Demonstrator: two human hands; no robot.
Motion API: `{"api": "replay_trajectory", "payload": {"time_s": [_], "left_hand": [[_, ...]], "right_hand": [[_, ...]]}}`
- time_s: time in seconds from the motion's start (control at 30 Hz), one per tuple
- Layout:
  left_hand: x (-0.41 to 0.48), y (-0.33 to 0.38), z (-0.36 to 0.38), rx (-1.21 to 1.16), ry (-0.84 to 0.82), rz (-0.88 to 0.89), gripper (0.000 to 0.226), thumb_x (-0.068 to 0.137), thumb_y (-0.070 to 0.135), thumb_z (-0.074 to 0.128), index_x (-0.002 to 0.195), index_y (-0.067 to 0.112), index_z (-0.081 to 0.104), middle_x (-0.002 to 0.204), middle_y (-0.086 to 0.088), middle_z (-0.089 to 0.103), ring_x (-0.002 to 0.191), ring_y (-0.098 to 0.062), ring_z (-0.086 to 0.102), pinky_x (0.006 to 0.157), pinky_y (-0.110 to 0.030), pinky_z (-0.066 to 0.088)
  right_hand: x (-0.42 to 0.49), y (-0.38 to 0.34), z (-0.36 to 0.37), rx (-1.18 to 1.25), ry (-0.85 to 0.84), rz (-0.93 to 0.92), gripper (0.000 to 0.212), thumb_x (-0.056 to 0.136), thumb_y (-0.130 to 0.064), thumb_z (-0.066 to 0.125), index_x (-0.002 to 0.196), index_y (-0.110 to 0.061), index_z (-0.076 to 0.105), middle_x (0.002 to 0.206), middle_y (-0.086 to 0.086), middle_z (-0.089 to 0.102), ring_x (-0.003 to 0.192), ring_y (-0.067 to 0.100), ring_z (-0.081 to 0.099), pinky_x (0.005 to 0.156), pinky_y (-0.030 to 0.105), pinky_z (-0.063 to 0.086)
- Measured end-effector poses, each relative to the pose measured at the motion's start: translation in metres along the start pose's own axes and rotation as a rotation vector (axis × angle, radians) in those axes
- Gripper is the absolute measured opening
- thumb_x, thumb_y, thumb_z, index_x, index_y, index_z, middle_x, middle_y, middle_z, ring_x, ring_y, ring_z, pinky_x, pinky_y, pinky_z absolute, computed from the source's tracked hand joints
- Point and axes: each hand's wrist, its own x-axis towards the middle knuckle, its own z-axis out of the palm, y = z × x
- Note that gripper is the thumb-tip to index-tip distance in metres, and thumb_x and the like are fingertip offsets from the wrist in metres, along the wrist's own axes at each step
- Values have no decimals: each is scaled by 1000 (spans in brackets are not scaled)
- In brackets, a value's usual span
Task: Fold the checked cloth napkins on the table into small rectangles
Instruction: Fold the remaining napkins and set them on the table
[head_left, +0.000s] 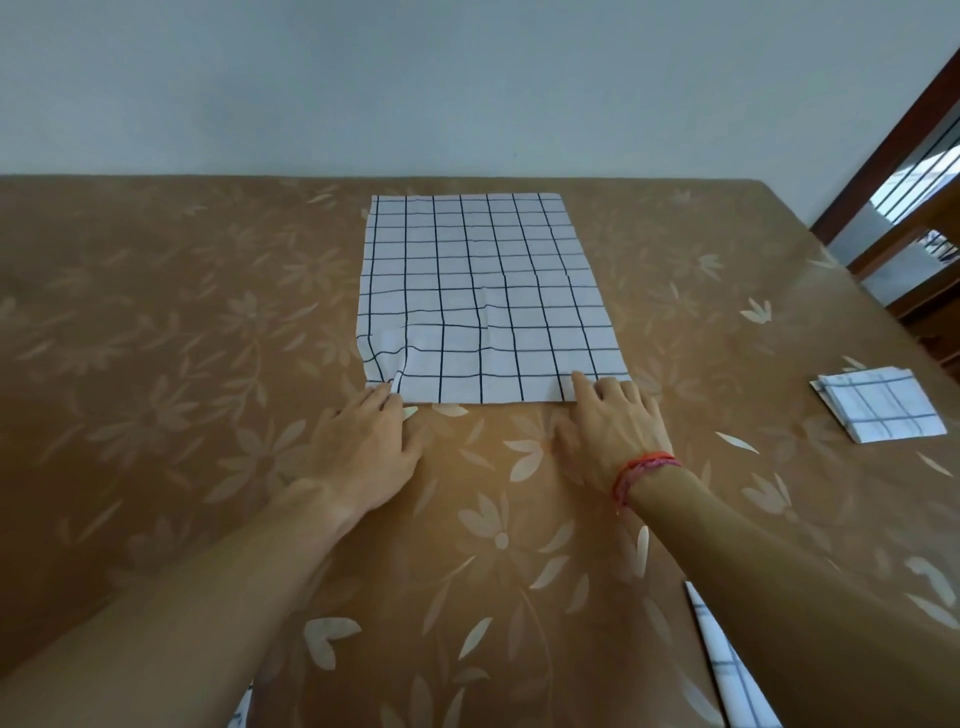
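A brown flowered tablecloth is seen covering the whole table; at the centre a checked napkin is spread flat and unfolded, its long axis run from 6 to 12 o'clock, its short near edge turned to the person and its far edge laid close to the table's far side. The cloth is puckered at its 7 o'clock corner. The left hand is stretched to that corner, fingers nearly straight and tips touching the hem; whether the corner is pinched cannot be told, the tips being partly hidden by cloth. The right hand is laid at the 5 o'clock corner, fingers straight and relaxed, the forefinger pressed flat on the cloth, the thumb on the table; a red bracelet is worn at its wrist. At 3 o'clock, well apart, a folded napkin is set as a small rectangle; at 5 o'clock another napkin is half hidden by the right forearm and cut off by the frame.
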Motion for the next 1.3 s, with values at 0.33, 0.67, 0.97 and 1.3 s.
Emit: {"api": "replay_trajectory", "payload": {"time_s": [0.33,0.67,0.97,1.3], "left_hand": [[-44,-23,-33,-279,282,160,19,79,-2,67,84,15,60,75,7,58,64,-21,55,58,-37,49],[-118,-31,-88,-408,319,298,19,86,3,63,94,17,73,92,15,60,77,-4,60,61,-29,53],[-185,-31,-130,-462,290,255,16,81,-5,70,86,10,73,81,5,70,72,-6,63,71,1,38],[-223,-42,-142,-434,285,203,16,82,-2,70,85,14,70,78,26,52,78,12,53,65,-1,37]], "right_hand": [[-69,-33,-33,-86,-10,6,77,72,-71,47,132,-23,47,107,8,57,102,29,51,94,41,40],[-113,-10,-64,-146,-48,173,21,90,-24,53,103,-32,67,105,0,62,105,25,49,87,36,37],[-169,3,-144,144,84,204,6,80,-21,64,83,-23,68,86,1,69,100,29,59,91,39,36],[-205,-5,-175,287,13,244,10,76,-20,63,68,-20,68,73,8,63,69,29,57,57,28,44]]}}
